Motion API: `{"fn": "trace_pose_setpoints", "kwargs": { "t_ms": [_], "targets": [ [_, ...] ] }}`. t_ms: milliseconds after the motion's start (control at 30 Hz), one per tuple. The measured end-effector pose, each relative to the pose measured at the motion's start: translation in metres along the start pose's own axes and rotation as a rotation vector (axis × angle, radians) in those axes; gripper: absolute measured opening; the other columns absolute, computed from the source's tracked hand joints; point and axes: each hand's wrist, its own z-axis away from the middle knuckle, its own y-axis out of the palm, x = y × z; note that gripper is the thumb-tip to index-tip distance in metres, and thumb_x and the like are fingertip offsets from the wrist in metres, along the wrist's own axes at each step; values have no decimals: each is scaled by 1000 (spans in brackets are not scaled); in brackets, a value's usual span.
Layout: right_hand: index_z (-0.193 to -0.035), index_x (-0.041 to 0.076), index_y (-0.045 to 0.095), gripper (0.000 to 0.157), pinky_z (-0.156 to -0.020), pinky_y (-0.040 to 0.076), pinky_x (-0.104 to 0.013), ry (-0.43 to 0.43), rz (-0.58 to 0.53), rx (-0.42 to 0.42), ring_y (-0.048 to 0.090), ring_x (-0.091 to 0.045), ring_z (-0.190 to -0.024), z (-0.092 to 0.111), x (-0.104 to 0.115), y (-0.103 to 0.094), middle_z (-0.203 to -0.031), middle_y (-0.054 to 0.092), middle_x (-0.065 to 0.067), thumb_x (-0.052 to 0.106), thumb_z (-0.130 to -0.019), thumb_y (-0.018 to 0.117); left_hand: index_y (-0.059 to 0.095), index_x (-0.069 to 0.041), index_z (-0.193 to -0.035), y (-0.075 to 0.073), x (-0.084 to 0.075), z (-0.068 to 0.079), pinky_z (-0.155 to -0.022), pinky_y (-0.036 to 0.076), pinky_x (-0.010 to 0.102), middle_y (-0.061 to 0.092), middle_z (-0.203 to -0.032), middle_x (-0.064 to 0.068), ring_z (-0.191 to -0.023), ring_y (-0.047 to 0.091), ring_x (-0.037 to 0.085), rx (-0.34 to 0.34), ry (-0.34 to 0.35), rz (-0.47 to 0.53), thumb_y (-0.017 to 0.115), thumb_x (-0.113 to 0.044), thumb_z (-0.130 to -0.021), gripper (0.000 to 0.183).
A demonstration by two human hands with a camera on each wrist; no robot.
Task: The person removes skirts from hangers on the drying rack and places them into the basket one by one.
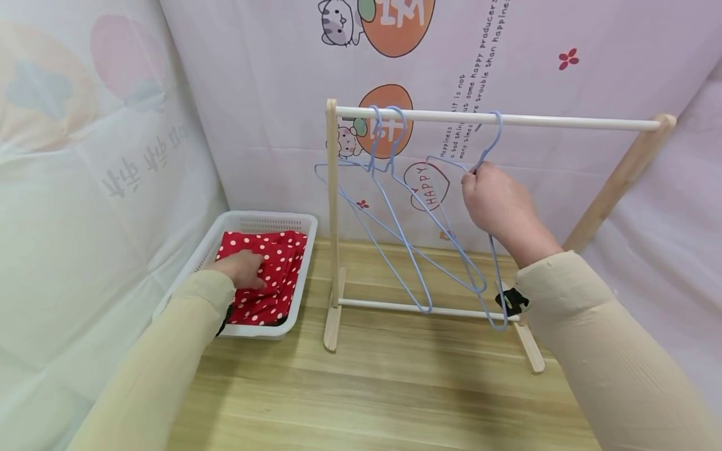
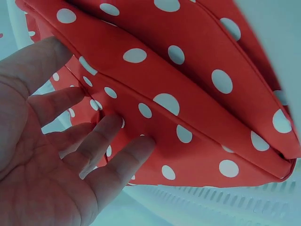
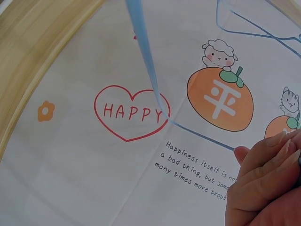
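Folded red cloth with white polka dots (image 1: 282, 266) lies in a white plastic basket (image 1: 309, 275) at the left. My left hand (image 1: 244, 268) is over this cloth; in the left wrist view its fingers (image 2: 124, 162) are spread and loosely bent, the tips at the fabric's folds without pinching it. At the right, my right hand (image 1: 499, 203) grips a blue wire hanger (image 1: 499, 275) near the base of its hook, which hangs over the rack's top rail (image 1: 564, 121). The right wrist view shows the curled fingers (image 3: 263, 183) beside the hanger's wire (image 3: 202, 134).
Two more blue hangers (image 1: 403, 235) hang near the left end of the rail. The wooden rack post (image 1: 334, 207) stands between basket and hangers, with a lower white bar (image 1: 389, 305) near the wooden tabletop (image 1: 361, 388). Printed curtains (image 1: 271, 113) enclose the back and sides.
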Motion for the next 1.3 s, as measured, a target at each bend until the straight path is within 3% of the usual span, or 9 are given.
{"fn": "trace_pose_setpoints", "kwargs": {
  "t_ms": [300, 633, 833, 1300],
  "targets": [
    [-120, -2, 50, 52, -67, 43, -47, -9, 10, -12, 53, -35, -87, -1, -1, -1, -114, 57, -22, 34, -102, 18, 46, -4, -139, -9, -6, 10, -89, 48, 56, 56, -125, 16, -111, 51, 32, -73, 36, 31, 79, -37, -78, 76],
    [-126, -3, 49, 55, -67, 44, -48, -33, 11, -14, 55, -37, -88, 0, 0, -1, -122, 57, -26, 38, -103, 20, 43, -8, -143, -27, -24, 33, -97, 41, 60, 50, -138, 18, -126, 47, 39, -266, 186, 7, 74, -30, -85, 69],
    [-129, -2, 49, 59, -70, 44, -50, -33, 9, -16, 57, -37, -93, 1, 1, -1, -124, 57, -26, 41, -103, 20, 39, -7, -145, -38, -38, 50, -101, 38, 59, 46, -143, 19, -130, 42, 41, -308, 230, 20, 72, -32, -87, 72],
    [-136, 5, 49, 59, -87, 43, -55, -56, 0, -11, 56, -36, -114, 4, 17, 1, -131, 58, -18, 45, -103, 22, 43, -5, -136, -23, -73, 75, -92, 48, 54, 58, -126, 16, -114, 58, 32, -509, 337, -2, 71, -32, -86, 64]
  ]
}}
